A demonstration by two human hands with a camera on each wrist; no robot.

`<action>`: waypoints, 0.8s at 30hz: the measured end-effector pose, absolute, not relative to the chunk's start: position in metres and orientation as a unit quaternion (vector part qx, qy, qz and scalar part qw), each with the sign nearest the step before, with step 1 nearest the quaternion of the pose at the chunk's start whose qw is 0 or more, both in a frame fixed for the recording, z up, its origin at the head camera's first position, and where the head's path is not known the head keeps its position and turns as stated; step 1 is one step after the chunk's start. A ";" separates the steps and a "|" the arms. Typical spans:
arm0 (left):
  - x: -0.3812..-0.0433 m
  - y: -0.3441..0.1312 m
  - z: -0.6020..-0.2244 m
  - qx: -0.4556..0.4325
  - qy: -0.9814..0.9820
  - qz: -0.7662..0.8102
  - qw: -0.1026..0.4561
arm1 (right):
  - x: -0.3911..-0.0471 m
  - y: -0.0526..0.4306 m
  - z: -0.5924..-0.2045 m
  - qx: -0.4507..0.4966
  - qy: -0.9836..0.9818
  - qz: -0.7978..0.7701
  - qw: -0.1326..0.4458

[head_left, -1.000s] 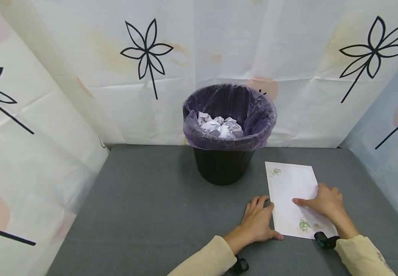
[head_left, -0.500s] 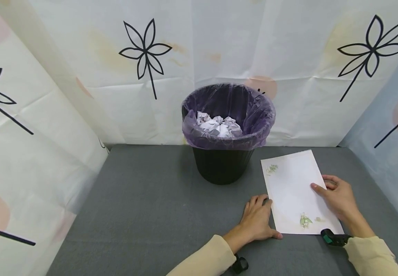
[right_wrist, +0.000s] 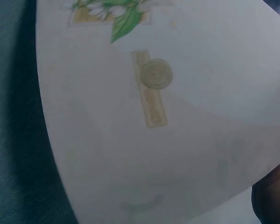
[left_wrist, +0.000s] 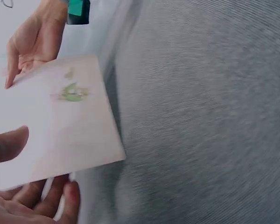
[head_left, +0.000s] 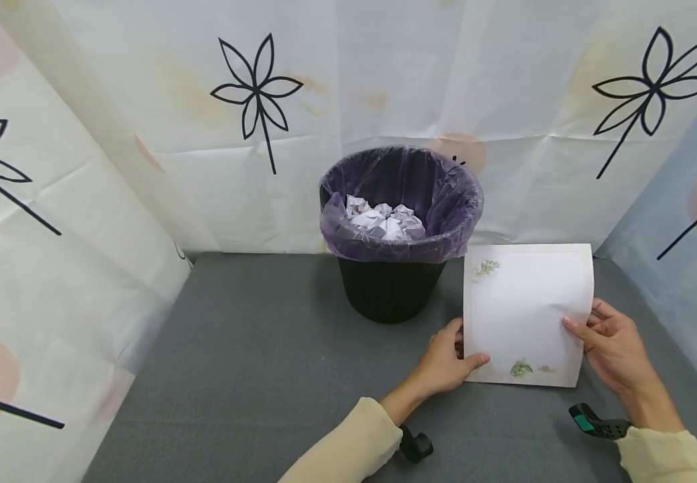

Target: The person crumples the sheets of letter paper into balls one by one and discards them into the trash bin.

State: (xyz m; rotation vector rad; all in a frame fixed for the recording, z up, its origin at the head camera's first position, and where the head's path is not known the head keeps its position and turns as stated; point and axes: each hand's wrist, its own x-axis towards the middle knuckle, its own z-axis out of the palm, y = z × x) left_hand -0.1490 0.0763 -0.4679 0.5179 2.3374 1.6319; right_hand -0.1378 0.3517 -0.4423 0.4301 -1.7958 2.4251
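Note:
A sheet of paper (head_left: pixel 523 308) with small green plant prints is held up off the table between both hands, its right side bowed. My left hand (head_left: pixel 447 362) pinches its lower left edge, thumb on the front and fingers behind, as the left wrist view also shows. On the right edge, my right hand (head_left: pixel 616 349) pinches the paper with the thumb in front; its other fingers are partly hidden behind the sheet. In the right wrist view the printed paper (right_wrist: pixel 107 140) fills most of the picture, with only a bit of a finger at the right edge.
Behind the hands stands a black bin (head_left: pixel 390 288) lined with a purple bag (head_left: pixel 463 221). Several crumpled paper balls (head_left: pixel 384 221) lie in it. The grey table (head_left: pixel 251 362) is bounded by white printed cloth walls (head_left: pixel 161 94) at the back and sides.
The paper lay flat, then its right side rose; now the whole sheet is lifted and tipped up. My left hand has gone from resting beside it to pinching its edge.

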 end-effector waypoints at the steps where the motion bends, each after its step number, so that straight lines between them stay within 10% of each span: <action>1: -0.149 0.075 -0.465 0.191 0.790 0.573 0.110 | -0.137 0.351 -0.439 0.154 -0.581 0.798 0.051; 13: -0.146 0.044 -0.419 0.327 0.828 0.443 -0.109 | -0.131 0.332 -0.397 0.200 -0.546 0.803 0.130; 24: -0.148 -0.005 -0.377 0.372 0.829 0.404 -0.107 | -0.130 0.307 -0.359 0.230 -0.531 0.782 0.232</action>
